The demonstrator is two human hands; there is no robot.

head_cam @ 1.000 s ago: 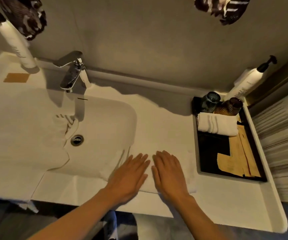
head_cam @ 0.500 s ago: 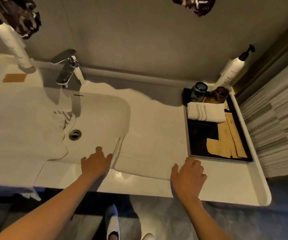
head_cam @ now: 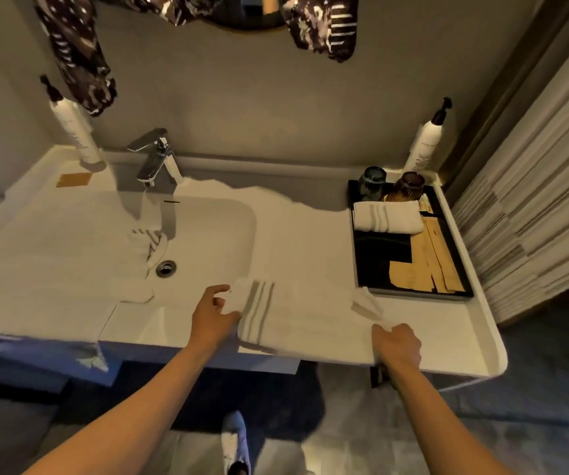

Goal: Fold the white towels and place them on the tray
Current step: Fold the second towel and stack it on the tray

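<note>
A white towel with grey stripes point(head_cam: 297, 317) lies on the counter near the front edge, folded into a long band. My left hand point(head_cam: 213, 317) pinches its left end, which is lifted and turned over. My right hand point(head_cam: 396, 344) grips its right front corner. A black tray point(head_cam: 379, 258) sits at the right of the counter, with a folded white striped towel point(head_cam: 387, 217) across its far part. Another white striped towel point(head_cam: 148, 243) lies crumpled in the sink by the drain.
A chrome faucet point(head_cam: 156, 159) stands behind the white sink basin point(head_cam: 214, 234). Pump bottles stand at the back left point(head_cam: 76, 132) and back right point(head_cam: 425, 145). Two glass jars point(head_cam: 392, 186) and tan paper packets point(head_cam: 430, 265) occupy the tray. A striped curtain point(head_cam: 536, 217) hangs at the right.
Both hands moved from flat on the towel out to its ends. The left end of the towel is now lifted and turned, showing grey stripes. The camera view shifted back.
</note>
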